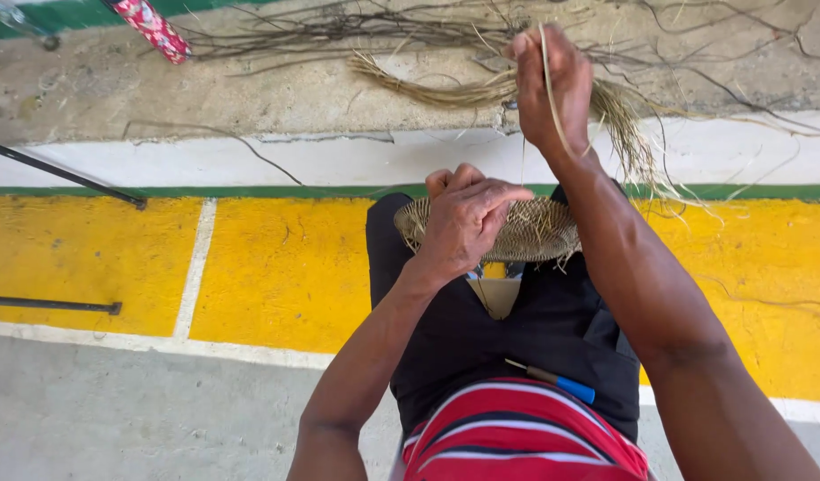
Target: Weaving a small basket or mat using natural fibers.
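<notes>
Straw-coloured fibre is what the round woven disc is made of; it is rested on the lap, directly under and just beyond the curled fingers of the left hand, which are pressed onto its near rim and gripped there. A single long pale strand is pinched in the clenched fingers of the right hand, raised well beyond the disc, and is seen trailing down from them toward the weave. A bundle of dry grass is spread on the concrete just behind those fingers. A blue-tipped tool is laid near the waist.
</notes>
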